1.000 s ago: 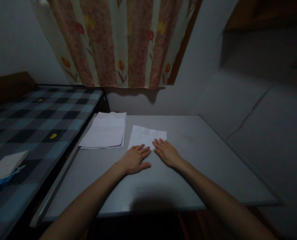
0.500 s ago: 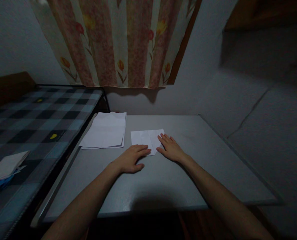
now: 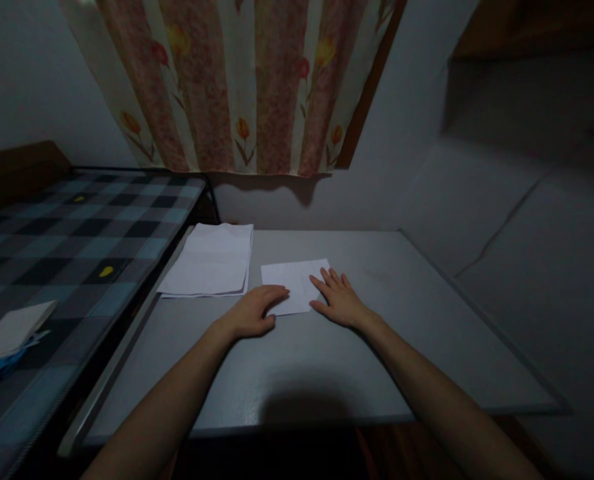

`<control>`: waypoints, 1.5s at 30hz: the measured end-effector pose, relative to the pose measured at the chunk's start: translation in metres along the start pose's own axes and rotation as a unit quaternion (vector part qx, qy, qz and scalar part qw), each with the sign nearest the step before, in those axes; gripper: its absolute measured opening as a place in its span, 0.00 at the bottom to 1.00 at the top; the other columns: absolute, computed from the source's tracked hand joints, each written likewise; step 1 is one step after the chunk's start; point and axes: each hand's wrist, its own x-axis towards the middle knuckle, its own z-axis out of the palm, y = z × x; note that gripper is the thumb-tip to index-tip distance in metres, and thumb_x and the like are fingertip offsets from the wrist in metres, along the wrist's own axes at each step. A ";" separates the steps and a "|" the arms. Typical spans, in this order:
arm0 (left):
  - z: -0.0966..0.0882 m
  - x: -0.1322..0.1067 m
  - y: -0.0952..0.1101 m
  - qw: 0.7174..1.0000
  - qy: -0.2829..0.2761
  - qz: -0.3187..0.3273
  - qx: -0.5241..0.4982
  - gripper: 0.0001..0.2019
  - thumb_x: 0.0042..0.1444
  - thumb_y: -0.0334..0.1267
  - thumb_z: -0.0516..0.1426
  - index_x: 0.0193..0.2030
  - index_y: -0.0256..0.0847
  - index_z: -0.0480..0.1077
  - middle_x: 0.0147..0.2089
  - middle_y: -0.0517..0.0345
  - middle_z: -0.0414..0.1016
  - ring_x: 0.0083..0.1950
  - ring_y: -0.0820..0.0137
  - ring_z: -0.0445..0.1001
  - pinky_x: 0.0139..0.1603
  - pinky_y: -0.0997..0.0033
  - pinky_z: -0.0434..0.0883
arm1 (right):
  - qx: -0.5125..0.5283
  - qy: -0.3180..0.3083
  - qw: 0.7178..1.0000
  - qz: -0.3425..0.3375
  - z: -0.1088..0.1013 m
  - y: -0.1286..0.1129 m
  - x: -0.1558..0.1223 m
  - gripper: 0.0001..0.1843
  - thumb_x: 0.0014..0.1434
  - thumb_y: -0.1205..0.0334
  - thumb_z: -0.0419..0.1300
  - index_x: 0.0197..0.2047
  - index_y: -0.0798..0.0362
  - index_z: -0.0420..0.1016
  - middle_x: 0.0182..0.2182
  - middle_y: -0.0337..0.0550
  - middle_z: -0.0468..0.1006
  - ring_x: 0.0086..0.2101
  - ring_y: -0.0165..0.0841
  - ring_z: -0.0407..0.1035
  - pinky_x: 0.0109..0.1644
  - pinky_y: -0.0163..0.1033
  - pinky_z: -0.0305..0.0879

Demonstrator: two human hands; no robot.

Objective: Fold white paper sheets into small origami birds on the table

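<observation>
A folded sheet of white paper (image 3: pixel 294 275) lies flat on the grey table, between my two hands. My left hand (image 3: pixel 254 310) rests over its lower left corner, fingers stretched out and thumb apart, and covers that corner. On the right edge of the sheet lies my right hand (image 3: pixel 340 298), palm down with its fingers spread. Neither hand grips the paper.
A stack of white paper sheets (image 3: pixel 209 260) sits at the table's back left. The table (image 3: pixel 401 347) meets the wall behind. Left of it stands a bed with a checked cover (image 3: pixel 127 230), bearing papers (image 3: pixel 17 330). A flowered curtain (image 3: pixel 257 87) hangs above.
My left hand has slid left, toward the sheet's lower left corner. My right hand has shifted slightly. The paper's lower edge now looks wider and straighter.
</observation>
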 end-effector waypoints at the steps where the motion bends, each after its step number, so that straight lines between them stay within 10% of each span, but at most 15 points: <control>1: 0.000 0.000 0.001 1.000 -0.001 0.002 0.005 0.31 0.51 0.36 0.57 0.64 0.42 0.58 0.64 0.47 0.63 0.64 0.59 0.62 0.63 0.53 0.62 | 0.001 -0.001 1.000 0.000 0.000 0.000 0.000 0.38 0.60 0.39 0.49 0.68 0.48 0.50 0.67 0.58 0.48 0.66 0.54 0.41 0.64 0.62 0.40; 18: 0.011 0.010 0.007 0.988 0.102 -0.032 0.109 0.19 0.62 0.36 0.51 0.60 0.40 0.61 0.47 0.48 0.76 0.47 0.62 0.75 0.49 0.60 0.72 | 0.007 -0.001 1.000 -0.013 -0.007 -0.006 -0.004 0.38 0.60 0.39 0.51 0.68 0.47 0.52 0.67 0.55 0.50 0.65 0.53 0.43 0.64 0.62 0.41; 25: 0.013 0.021 0.005 0.965 0.175 -0.090 0.171 0.26 0.58 0.38 0.57 0.63 0.41 0.56 0.59 0.43 0.65 0.56 0.56 0.67 0.54 0.55 0.67 | -0.002 0.006 1.000 -0.027 -0.014 -0.015 -0.008 0.38 0.58 0.36 0.51 0.66 0.45 0.56 0.66 0.54 0.55 0.63 0.53 0.49 0.63 0.61 0.46; 34: 0.019 0.028 0.019 0.969 0.040 -0.101 0.222 0.11 0.63 0.41 0.51 0.38 0.39 0.72 0.39 0.49 0.74 0.44 0.60 0.70 0.42 0.60 0.69 | -0.030 0.041 0.998 -0.042 -0.021 -0.029 -0.010 0.35 0.61 0.39 0.49 0.64 0.52 0.62 0.61 0.57 0.63 0.59 0.51 0.58 0.61 0.55 0.52; 39: 0.019 0.029 0.023 0.966 0.055 -0.134 0.216 0.19 0.58 0.54 0.54 0.39 0.37 0.71 0.42 0.46 0.73 0.46 0.57 0.71 0.44 0.59 0.70 | -0.004 0.041 0.996 -0.074 -0.019 -0.033 -0.006 0.36 0.61 0.41 0.51 0.62 0.59 0.63 0.61 0.58 0.63 0.60 0.49 0.58 0.63 0.50 0.53; 45: 0.022 0.030 0.030 0.958 0.025 -0.177 0.223 0.30 0.54 0.61 0.53 0.52 0.37 0.68 0.57 0.41 0.68 0.58 0.50 0.65 0.53 0.54 0.66 | 0.026 0.003 0.991 -0.131 -0.021 -0.027 -0.010 0.28 0.64 0.46 0.49 0.64 0.45 0.61 0.65 0.49 0.58 0.63 0.50 0.51 0.63 0.57 0.50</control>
